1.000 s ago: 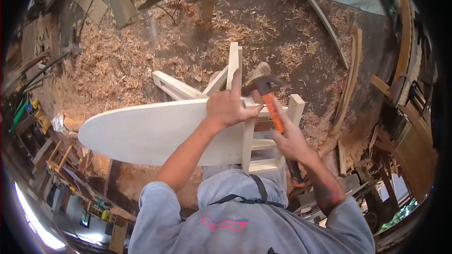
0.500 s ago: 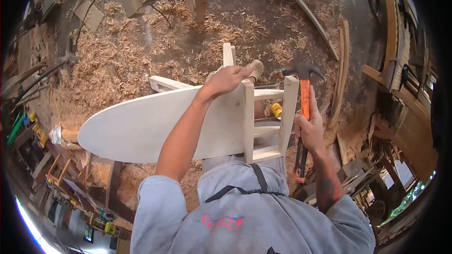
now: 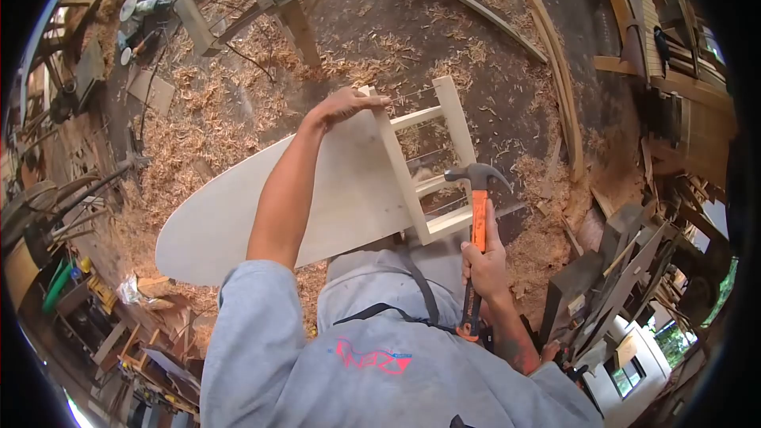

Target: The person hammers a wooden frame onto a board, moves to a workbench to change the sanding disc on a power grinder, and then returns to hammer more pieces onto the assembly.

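A pale wooden board [image 3: 269, 198] with a rounded left end lies tilted across the person's lap. Joined at its right end is a ladder-like wooden frame [image 3: 400, 162] with crosspieces. My left hand [image 3: 345, 107] grips the far corner where board and frame meet, fingers over the frame's top end. In my right hand [image 3: 485, 265] is a claw hammer [image 3: 479, 218] with an orange and black handle, held upright with its head just beside the frame's right side. My right index finger lies along the handle.
Wood shavings [image 3: 238, 95] cover much of the floor. Long planks [image 3: 563, 87] lie at the right, with stacked boards [image 3: 594, 269] nearer. A wooden bench structure [image 3: 301, 32] stands at the top. Power tools [image 3: 143, 8] are at the upper left.
The board and frame have turned, their right end swinging away from the body and leftward. My left hand has moved with them. My right hand and the hammer are lower and further left.
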Demonstrator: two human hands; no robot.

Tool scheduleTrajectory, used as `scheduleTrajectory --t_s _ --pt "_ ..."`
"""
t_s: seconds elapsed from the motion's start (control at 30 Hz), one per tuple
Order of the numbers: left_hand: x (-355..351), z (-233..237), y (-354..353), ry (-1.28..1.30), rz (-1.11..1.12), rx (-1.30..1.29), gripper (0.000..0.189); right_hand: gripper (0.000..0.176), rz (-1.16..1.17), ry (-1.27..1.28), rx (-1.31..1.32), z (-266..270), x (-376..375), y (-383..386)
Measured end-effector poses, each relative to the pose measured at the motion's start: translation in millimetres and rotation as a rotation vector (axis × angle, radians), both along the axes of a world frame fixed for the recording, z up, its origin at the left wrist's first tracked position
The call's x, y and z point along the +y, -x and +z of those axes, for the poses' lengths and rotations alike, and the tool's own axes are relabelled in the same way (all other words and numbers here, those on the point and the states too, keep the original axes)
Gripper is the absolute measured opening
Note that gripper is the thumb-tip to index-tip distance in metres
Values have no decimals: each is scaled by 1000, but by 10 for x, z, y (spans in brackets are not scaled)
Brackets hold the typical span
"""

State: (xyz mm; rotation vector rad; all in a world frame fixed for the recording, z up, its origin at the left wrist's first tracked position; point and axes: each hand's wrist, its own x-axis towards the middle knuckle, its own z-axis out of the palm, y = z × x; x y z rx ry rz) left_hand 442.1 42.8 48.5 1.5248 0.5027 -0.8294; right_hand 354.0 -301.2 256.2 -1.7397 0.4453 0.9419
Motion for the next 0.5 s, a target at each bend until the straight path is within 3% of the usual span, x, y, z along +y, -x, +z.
scheduleTrajectory --t_s 0.07,0.17,0.2,0.23,0.3,0.33,0.37,0.43,0.5 --pt "-20 110 18 33 60 -82 52 82 -18 13 -49 -65 -190 130" --pt "29 -74 21 30 86 -126 48 75 -58 115 -111 -289 -668 351" --pt "7 -20 32 36 125 -231 44 58 -66 79 -78 -403 -913 455" --pt "10 -17 35 27 108 -233 44 58 -82 69 -78 -470 -1115 596" --pt "-48 -49 35 -478 71 -362 49 39 -106 165 -62 -530 -1542 826" --pt "-260 -10 154 -874 146 -458 63 39 -102 166 -76 -554 -1762 921" --pt "-525 11 295 -873 161 -462 63 34 -28 293 -128 -573 -1982 1020" --pt "-1090 -14 625 -1248 317 -732 80 29 69 407 -184 -688 -2530 1277" --pt "-1829 10 1064 -1139 470 -569 90 27 228 588 -456 -842 -3007 1536"
